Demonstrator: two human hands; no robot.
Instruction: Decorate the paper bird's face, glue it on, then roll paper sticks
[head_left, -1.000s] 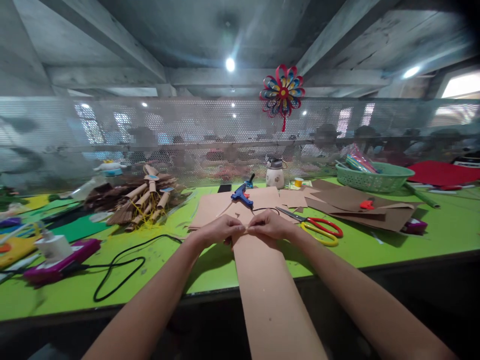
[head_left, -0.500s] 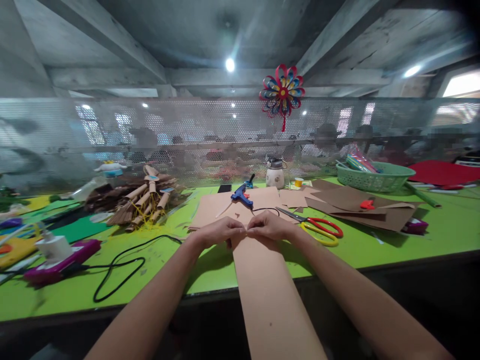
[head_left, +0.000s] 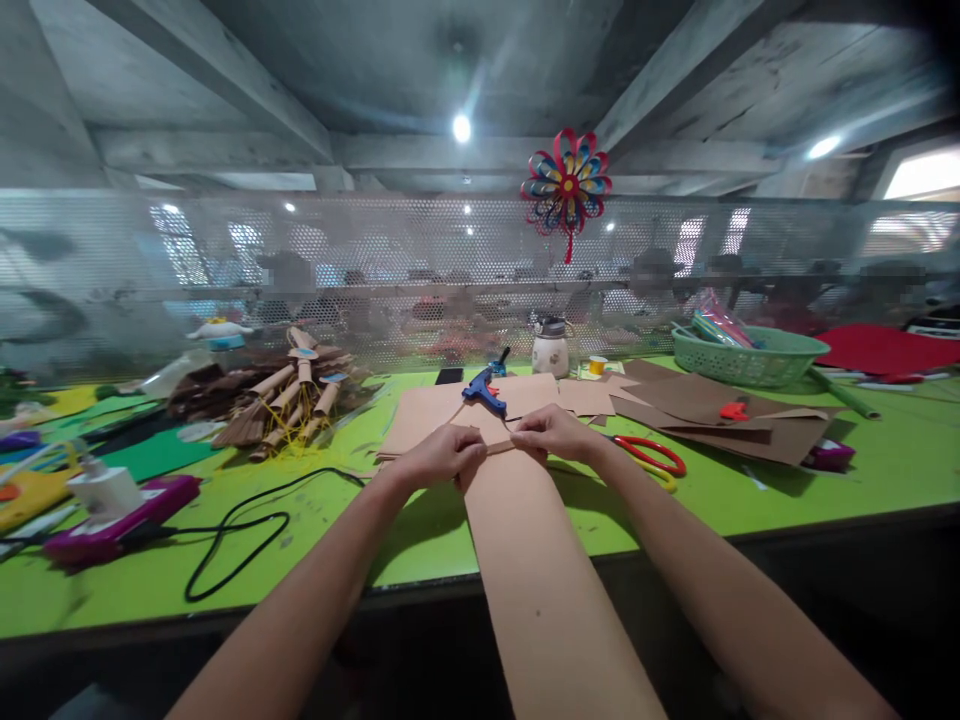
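A long tan paper strip [head_left: 544, 590] runs from the green table [head_left: 787, 480] toward me and hangs over its front edge. My left hand [head_left: 439, 455] pinches the strip's far end on the left side. My right hand [head_left: 555, 432] pinches the same end on the right, a little farther away, so the top edge is folded over between the two hands. Both hands are closed on the paper. A blue glue gun [head_left: 484, 390] lies just beyond them on a stack of tan sheets [head_left: 427, 410].
Red-handled scissors [head_left: 645, 455] lie right of my right hand. Brown paper sheets [head_left: 712, 410] and a green basket [head_left: 746, 355] are at the right. A pile of rolled paper pieces [head_left: 285, 395], a black cord [head_left: 240, 530] and a purple device [head_left: 120, 515] are at the left. A mesh screen [head_left: 375, 270] backs the table.
Both hands have moved slightly away from me along the strip and spread apart a little, with the strip's far end now turned over between them.
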